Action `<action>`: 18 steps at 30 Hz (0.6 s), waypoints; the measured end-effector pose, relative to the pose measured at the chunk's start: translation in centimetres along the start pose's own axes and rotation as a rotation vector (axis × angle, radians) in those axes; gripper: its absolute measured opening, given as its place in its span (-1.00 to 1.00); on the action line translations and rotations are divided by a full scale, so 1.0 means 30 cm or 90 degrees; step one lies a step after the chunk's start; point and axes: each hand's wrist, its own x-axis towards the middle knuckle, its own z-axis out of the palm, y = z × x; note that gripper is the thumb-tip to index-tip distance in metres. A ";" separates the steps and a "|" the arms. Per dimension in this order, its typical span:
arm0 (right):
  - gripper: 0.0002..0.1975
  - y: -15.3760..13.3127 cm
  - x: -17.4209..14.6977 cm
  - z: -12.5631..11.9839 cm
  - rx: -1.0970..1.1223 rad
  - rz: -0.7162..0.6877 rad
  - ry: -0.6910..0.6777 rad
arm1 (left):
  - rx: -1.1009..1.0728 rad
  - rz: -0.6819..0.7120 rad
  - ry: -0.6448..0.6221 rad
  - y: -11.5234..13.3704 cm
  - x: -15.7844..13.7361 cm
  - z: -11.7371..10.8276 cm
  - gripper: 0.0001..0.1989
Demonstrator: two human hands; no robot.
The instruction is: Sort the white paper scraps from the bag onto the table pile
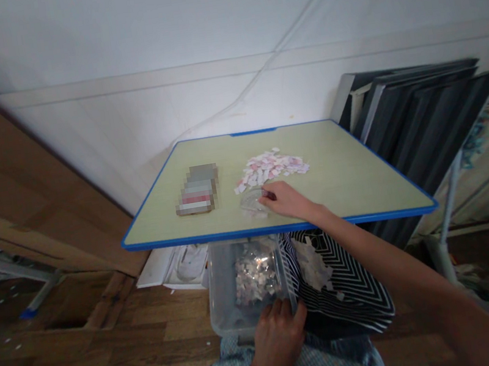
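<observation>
On the table, my right hand is closed on the edge of a clear round plastic container. A small dark spot shows at its fingertips, too small to make out. Just behind lies a loose pile of white and pink paper scraps. Below the table's front edge, my left hand is closed, its fingers curled and its thumb at the edge of a black-and-white striped bag. That edge meets the wall of a translucent plastic bin. Many small scraps lie inside the bin under shiny clear plastic.
A blurred-out box-shaped item lies left on the blue-edged table. Dark flat panels lean at the right. A cardboard sheet stands left. White boxes sit on the wooden floor. Larger scraps lie in the bag.
</observation>
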 end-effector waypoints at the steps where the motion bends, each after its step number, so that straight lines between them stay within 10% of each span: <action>1: -0.79 -0.003 0.001 0.004 0.007 -0.015 -0.008 | 0.001 0.000 0.000 0.000 0.000 0.000 -0.65; 18: -0.81 -0.061 -0.015 0.039 0.063 -0.093 -0.074 | 0.007 0.001 0.013 -0.001 -0.002 -0.005 -0.66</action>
